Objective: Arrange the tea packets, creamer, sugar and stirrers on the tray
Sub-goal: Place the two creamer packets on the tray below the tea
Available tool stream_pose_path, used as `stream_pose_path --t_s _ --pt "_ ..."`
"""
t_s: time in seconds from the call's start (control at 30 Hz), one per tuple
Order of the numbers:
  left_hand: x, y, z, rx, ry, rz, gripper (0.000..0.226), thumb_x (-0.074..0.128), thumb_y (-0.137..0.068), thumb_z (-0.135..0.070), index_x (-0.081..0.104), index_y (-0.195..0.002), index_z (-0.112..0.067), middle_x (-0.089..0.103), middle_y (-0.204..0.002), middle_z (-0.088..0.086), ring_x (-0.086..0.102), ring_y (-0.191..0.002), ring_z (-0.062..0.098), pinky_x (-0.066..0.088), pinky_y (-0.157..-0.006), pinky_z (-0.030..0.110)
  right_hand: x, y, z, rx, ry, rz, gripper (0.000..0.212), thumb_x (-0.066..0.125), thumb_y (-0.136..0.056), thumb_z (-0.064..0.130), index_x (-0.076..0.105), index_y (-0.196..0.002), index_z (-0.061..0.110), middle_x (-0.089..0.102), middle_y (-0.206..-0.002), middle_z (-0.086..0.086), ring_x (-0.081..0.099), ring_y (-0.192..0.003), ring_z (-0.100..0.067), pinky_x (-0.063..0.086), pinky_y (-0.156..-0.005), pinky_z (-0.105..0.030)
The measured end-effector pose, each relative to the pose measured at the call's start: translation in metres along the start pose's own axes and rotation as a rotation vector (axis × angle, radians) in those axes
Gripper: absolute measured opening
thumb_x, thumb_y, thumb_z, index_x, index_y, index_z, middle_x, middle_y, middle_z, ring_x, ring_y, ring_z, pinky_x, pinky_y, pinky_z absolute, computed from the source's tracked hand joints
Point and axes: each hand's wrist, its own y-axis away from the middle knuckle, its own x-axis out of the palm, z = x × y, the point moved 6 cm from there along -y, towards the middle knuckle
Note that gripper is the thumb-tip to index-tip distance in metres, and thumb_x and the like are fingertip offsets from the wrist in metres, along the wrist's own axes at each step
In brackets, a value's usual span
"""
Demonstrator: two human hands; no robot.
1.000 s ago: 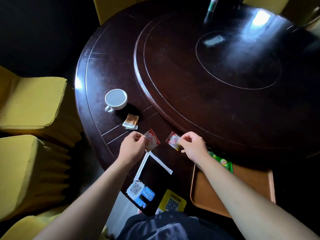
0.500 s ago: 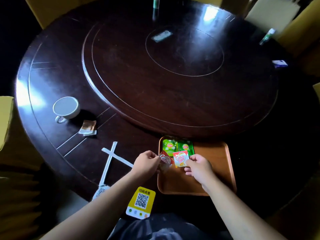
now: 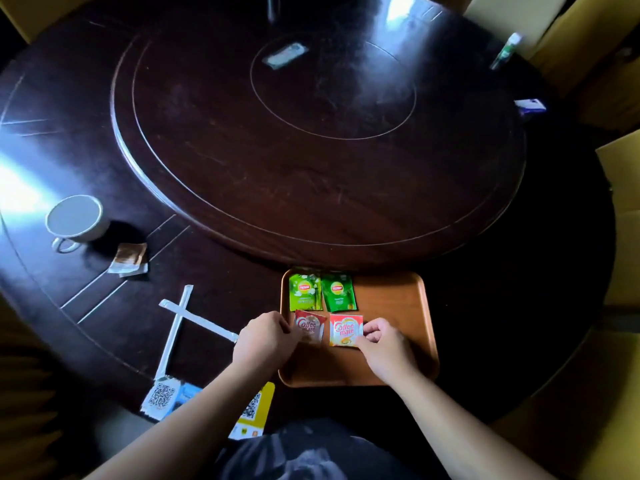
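An orange tray (image 3: 398, 306) lies at the near edge of the dark round table. Two green tea packets (image 3: 322, 292) lie side by side in its far left corner. Just below them are two red creamer packets. My left hand (image 3: 265, 341) pinches the left creamer packet (image 3: 309, 329) at its left edge. My right hand (image 3: 384, 344) pinches the right creamer packet (image 3: 345, 330) at its right edge. Both packets rest low on the tray floor. Two white wrapped stirrers (image 3: 180, 323) lie crossed on the table left of the tray. Brown sugar packets (image 3: 129, 259) lie farther left.
A white cup (image 3: 74, 220) stands at the left near the sugar. A raised turntable (image 3: 311, 133) fills the table's middle. QR-code cards (image 3: 161, 398) sit at the near edge. Yellow chairs surround the table. A small bottle (image 3: 505, 50) lies at the far right.
My hands carried the two creamer packets from the table left of the tray onto the tray, and now hold them spread apart below the tea packets. The camera view shifted right.
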Motion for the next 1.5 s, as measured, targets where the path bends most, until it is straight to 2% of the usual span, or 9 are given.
stream_pose_path --t_s 0.1,0.27,0.37,0.5,0.87,1.0,1.17,1.3,1.5 --pt "-0.003 0.001 -0.001 0.093 -0.109 -0.067 0.030 0.070 -0.077 -0.050 0.057 -0.077 -0.023 0.057 -0.074 -0.010 0.059 -0.079 0.020 0.040 -0.062 0.031 -0.008 -0.001 0.006 -0.081 0.100 -0.049 0.022 0.074 -0.081 0.034 0.059 -0.097 0.029 0.062 -0.096 0.009 0.064 -0.084 -0.016 0.047 -0.068 -0.029" --pt "0.019 0.014 -0.018 0.723 -0.301 -0.131 0.025 0.065 -0.074 -0.031 0.065 -0.097 -0.020 0.062 -0.097 0.001 0.056 -0.090 0.024 0.056 -0.076 0.040 0.004 0.001 0.028 -0.401 0.274 0.001 0.027 0.071 -0.084 0.030 0.065 -0.109 0.023 0.058 -0.110 0.002 0.060 -0.100 -0.020 0.052 -0.078 -0.033" --pt "0.033 0.025 -0.023 0.838 -0.402 -0.097 0.037 0.060 -0.075 -0.032 0.068 -0.110 -0.021 0.065 -0.107 0.001 0.059 -0.098 0.024 0.057 -0.082 0.037 0.012 0.007 0.038 -0.556 0.376 0.018 0.027 0.069 -0.086 0.026 0.068 -0.111 0.017 0.059 -0.112 -0.001 0.053 -0.106 -0.023 0.051 -0.088 -0.038" --pt "0.042 0.029 -0.023 0.828 -0.458 -0.061 0.043 0.049 -0.079 -0.035 0.067 -0.115 -0.019 0.066 -0.113 0.003 0.061 -0.097 0.026 0.057 -0.080 0.037 0.015 0.012 0.041 -0.615 0.411 -0.035 0.021 0.069 -0.083 0.023 0.070 -0.103 0.018 0.062 -0.108 -0.001 0.053 -0.103 -0.026 0.053 -0.083 -0.042" --pt "0.051 0.024 -0.023 0.769 -0.509 -0.039 0.058 0.052 -0.078 -0.045 0.059 -0.130 -0.020 0.061 -0.124 0.004 0.057 -0.105 0.026 0.055 -0.089 0.038 0.016 0.009 0.050 -0.655 0.441 -0.078 0.025 0.067 -0.087 0.024 0.071 -0.112 0.017 0.064 -0.110 -0.002 0.054 -0.104 -0.027 0.053 -0.086 -0.041" --pt "0.050 0.024 -0.023 0.756 -0.513 -0.032 0.062 0.043 -0.078 -0.048 0.057 -0.131 -0.019 0.061 -0.124 0.004 0.057 -0.105 0.026 0.054 -0.090 0.038 0.016 0.009 0.052 -0.636 0.463 -0.064 0.027 0.066 -0.089 0.026 0.070 -0.115 0.018 0.062 -0.114 -0.002 0.053 -0.107 -0.027 0.052 -0.087 -0.041" --pt "0.047 0.022 -0.022 0.773 -0.490 -0.032 0.053 0.054 -0.079 -0.045 0.058 -0.127 -0.023 0.061 -0.122 0.003 0.057 -0.103 0.025 0.055 -0.087 0.038 0.015 0.012 0.054 -0.620 0.480 -0.053 0.025 0.065 -0.091 0.028 0.069 -0.113 0.019 0.061 -0.114 -0.002 0.053 -0.108 -0.027 0.051 -0.086 -0.040" --pt "0.035 0.022 -0.019 0.767 -0.440 -0.051 0.043 0.050 -0.080 -0.048 0.063 -0.116 -0.026 0.060 -0.113 0.001 0.056 -0.099 0.024 0.055 -0.081 0.041 0.014 0.015 0.057 -0.592 0.482 -0.047 0.022 0.063 -0.090 0.027 0.068 -0.110 0.018 0.062 -0.111 -0.003 0.054 -0.106 -0.027 0.052 -0.084 -0.042" --pt "0.000 0.016 0.008 0.629 -0.281 0.009 0.031 0.053 -0.086 -0.047 0.065 -0.107 -0.027 0.063 -0.103 -0.004 0.057 -0.098 0.020 0.052 -0.079 0.038 0.021 0.021 0.073 -0.559 0.487 -0.001 0.017 0.059 -0.092 0.032 0.067 -0.102 0.020 0.066 -0.103 0.000 0.057 -0.103 -0.024 0.050 -0.080 -0.037"
